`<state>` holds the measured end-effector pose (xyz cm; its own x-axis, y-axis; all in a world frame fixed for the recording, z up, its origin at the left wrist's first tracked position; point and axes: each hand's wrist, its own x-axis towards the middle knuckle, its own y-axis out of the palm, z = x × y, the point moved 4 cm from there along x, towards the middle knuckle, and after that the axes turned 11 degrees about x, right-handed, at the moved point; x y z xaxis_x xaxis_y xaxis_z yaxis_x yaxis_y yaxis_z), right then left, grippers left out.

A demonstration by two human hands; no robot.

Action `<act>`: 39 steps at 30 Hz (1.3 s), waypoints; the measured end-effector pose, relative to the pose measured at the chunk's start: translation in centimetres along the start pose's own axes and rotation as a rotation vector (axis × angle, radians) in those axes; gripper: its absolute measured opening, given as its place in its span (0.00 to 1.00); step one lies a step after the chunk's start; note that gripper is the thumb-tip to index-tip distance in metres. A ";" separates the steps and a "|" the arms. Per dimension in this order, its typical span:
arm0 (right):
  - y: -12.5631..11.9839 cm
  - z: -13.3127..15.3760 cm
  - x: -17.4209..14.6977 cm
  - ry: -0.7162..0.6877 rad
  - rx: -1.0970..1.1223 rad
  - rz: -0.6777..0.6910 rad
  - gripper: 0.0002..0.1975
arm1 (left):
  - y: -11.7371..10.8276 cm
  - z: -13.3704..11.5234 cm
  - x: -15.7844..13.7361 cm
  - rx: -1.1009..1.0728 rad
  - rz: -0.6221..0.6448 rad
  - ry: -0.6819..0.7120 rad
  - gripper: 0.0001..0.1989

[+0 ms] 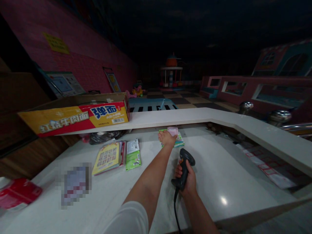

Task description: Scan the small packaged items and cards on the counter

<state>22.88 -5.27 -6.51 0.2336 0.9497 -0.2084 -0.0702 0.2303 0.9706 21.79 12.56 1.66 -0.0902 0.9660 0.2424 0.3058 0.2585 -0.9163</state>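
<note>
My left hand (167, 138) is stretched far across the white counter. Its thumb and forefinger close on a small pink packet (173, 131), while the other fingers extend to the left. Directly under that hand lie flat green-and-white packets (179, 143), partly covered by it. Closer to me, my right hand (186, 177) grips the handle of a black barcode scanner (184, 167). The scanner's head points up and to the right, and its cable (175, 208) runs down toward me.
To the left lie a yellow booklet stack (107, 157), a green packet (133, 156), a blurred-out item (75, 183) and a red bottle (20, 194). An open noodle carton (85, 117) sits on the raised ledge (190, 114). Papers (266, 167) lie under the ledge's right side.
</note>
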 end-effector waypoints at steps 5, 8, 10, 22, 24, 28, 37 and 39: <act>0.0 0.1 0.0 -0.004 -0.014 0.012 0.16 | -0.3 0.6 0.3 -0.051 -0.033 -0.012 0.32; 0.1 0.0 -0.1 0.007 -0.001 0.004 0.16 | -0.5 0.5 0.9 -0.169 0.021 0.054 0.17; 0.1 0.0 -0.1 0.010 0.005 0.005 0.16 | -0.5 0.6 1.4 -0.322 0.109 0.081 0.10; -0.1 -0.1 -0.3 0.085 -0.147 -0.012 0.17 | 0.0 15.7 -5.5 -1.352 0.224 0.032 0.22; 0.0 -0.3 -0.4 0.111 -0.234 -0.010 0.18 | 0.2 17.9 -6.8 -1.345 0.203 0.020 0.21; 0.5 -0.6 -0.9 0.128 -0.399 0.016 0.21 | 0.6 19.1 -7.3 -1.322 0.150 0.003 0.19; 2.2 -1.2 -6.0 0.009 -1.042 0.008 0.26 | 1.6 18.8 -7.1 -1.301 0.132 0.008 0.14; 2.5 -1.1 -6.9 0.008 -1.124 0.026 0.25 | 1.5 18.8 -7.1 -1.285 0.128 0.015 0.13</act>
<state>19.99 -11.03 -2.83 0.2133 0.9575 -0.1942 -0.9105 0.2669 0.3158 5.07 5.91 -7.45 0.0152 0.9822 0.1872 0.9994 -0.0206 0.0268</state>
